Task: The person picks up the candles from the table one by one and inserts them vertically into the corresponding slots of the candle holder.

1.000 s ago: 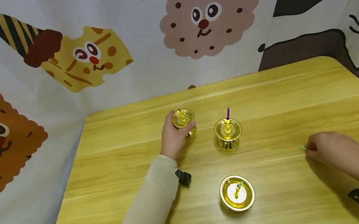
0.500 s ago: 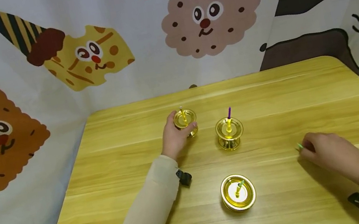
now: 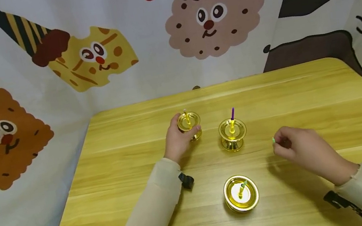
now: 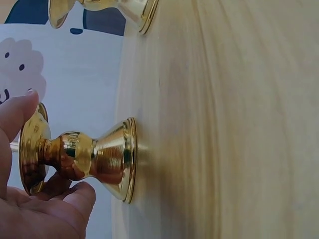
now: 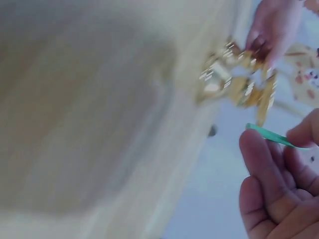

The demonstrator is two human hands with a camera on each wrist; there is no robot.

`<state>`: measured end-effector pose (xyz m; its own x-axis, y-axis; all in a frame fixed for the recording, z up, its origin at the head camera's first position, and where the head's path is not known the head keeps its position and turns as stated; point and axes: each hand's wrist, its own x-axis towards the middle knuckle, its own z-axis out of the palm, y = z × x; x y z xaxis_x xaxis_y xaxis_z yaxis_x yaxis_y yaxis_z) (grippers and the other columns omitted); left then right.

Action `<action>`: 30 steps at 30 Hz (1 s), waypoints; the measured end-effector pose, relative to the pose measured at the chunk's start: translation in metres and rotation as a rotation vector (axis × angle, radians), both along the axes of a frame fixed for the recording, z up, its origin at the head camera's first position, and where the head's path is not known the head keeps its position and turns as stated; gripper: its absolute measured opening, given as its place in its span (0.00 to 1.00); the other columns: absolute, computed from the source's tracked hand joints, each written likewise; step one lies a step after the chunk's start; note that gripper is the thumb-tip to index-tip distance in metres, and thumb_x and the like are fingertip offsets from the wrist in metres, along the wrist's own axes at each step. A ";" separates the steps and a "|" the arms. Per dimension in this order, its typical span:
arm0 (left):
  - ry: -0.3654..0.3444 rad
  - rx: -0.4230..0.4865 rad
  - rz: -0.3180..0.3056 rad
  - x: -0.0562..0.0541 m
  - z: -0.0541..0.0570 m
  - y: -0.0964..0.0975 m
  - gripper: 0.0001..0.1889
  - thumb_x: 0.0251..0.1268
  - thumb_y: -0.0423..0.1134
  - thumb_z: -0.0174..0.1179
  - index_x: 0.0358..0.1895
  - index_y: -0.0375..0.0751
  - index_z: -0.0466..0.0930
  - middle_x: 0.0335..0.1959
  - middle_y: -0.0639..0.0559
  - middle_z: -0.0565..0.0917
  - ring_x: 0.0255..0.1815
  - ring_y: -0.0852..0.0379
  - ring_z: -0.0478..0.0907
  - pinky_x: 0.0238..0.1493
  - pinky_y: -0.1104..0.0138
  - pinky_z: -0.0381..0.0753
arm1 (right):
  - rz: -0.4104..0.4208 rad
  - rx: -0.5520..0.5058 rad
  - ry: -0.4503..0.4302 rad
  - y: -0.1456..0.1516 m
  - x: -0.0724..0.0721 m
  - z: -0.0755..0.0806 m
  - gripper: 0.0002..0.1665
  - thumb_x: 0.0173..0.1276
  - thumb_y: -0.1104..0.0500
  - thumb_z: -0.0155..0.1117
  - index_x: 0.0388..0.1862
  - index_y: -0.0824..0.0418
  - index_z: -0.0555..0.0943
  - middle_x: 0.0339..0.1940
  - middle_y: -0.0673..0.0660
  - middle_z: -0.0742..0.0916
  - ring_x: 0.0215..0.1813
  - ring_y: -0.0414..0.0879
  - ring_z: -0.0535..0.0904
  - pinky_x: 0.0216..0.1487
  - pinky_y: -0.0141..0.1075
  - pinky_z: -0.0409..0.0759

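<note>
At the back left, my left hand [image 3: 178, 139] grips a gold candle holder [image 4: 77, 154] by its dish, thumb on one side and fingers on the other. Its foot is at the tabletop, and a pale-tipped stick [image 3: 185, 111] rises from its centre. My right hand [image 3: 305, 149] pinches a thin green candle [image 5: 271, 135] between thumb and fingertips, above the table right of the holders. Between the hands stands a second gold holder [image 3: 232, 145] with a purple candle [image 3: 233, 114]. Nearest me is a third gold holder [image 3: 243, 208], bearing a green candle [image 3: 244, 184].
The wooden table [image 3: 127, 138] has its far edge against a white curtain [image 3: 156, 77] printed with cartoon biscuits and cheese. Black wrist-camera mounts show at both cuffs.
My right hand has moved left and slightly away from me with the green candle, towards the holders. My left hand keeps its grip on the back-left holder; the view has shifted slightly.
</note>
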<state>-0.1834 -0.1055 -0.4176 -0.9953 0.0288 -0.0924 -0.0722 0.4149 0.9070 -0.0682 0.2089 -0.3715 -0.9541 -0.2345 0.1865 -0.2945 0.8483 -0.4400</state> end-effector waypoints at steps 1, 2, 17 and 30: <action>-0.003 -0.002 0.001 0.000 -0.001 0.000 0.48 0.60 0.49 0.73 0.79 0.42 0.54 0.70 0.41 0.72 0.68 0.45 0.71 0.69 0.52 0.70 | 0.006 -0.026 0.017 -0.007 -0.001 0.003 0.03 0.64 0.62 0.66 0.32 0.54 0.81 0.26 0.43 0.83 0.28 0.37 0.77 0.30 0.36 0.76; -0.006 -0.005 0.001 0.000 -0.001 -0.001 0.48 0.61 0.49 0.73 0.79 0.42 0.54 0.70 0.41 0.72 0.68 0.45 0.71 0.69 0.52 0.70 | 0.012 -0.050 0.031 -0.013 -0.003 0.005 0.03 0.64 0.62 0.66 0.32 0.54 0.81 0.27 0.43 0.84 0.29 0.38 0.79 0.30 0.37 0.77; 0.009 -0.003 -0.041 -0.005 -0.004 0.005 0.48 0.62 0.48 0.72 0.80 0.41 0.52 0.69 0.40 0.73 0.68 0.47 0.72 0.68 0.54 0.71 | 0.201 -0.252 0.145 -0.092 -0.036 0.025 0.04 0.68 0.63 0.65 0.33 0.56 0.81 0.32 0.47 0.87 0.36 0.39 0.84 0.34 0.39 0.83; 0.008 0.019 -0.036 -0.005 -0.006 -0.005 0.47 0.64 0.46 0.70 0.80 0.40 0.50 0.72 0.41 0.70 0.66 0.49 0.73 0.64 0.57 0.75 | 0.190 -0.356 0.058 -0.147 -0.077 0.040 0.05 0.71 0.61 0.60 0.39 0.61 0.82 0.37 0.54 0.88 0.40 0.45 0.85 0.41 0.42 0.84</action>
